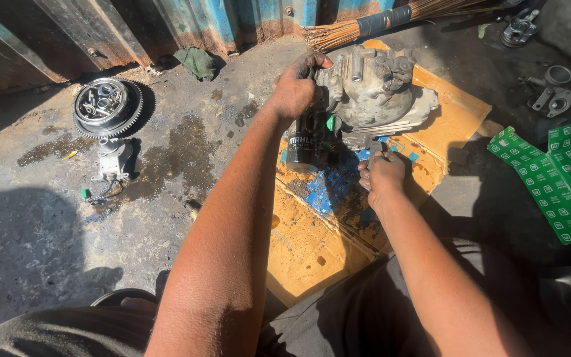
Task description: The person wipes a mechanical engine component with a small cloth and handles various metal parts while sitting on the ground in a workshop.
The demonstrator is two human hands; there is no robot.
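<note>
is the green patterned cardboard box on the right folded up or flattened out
Flattened out: the green patterned cardboard box lies spread open on the ground, its flaps splayed flat.

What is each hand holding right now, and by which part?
The left hand grips the grey engine casing at its left edge. The right hand pinches something small below it; too hidden to identify.

Both arms extended; left hand (293, 89) and right hand (383, 173) clenched.

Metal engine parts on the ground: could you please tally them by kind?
Engine casing under both hands: 1
Toothed round clutch part: 1
Small grey housing: 1
Black cylindrical filter: 1
Loose fittings, far right: 2
Total: 6
</note>
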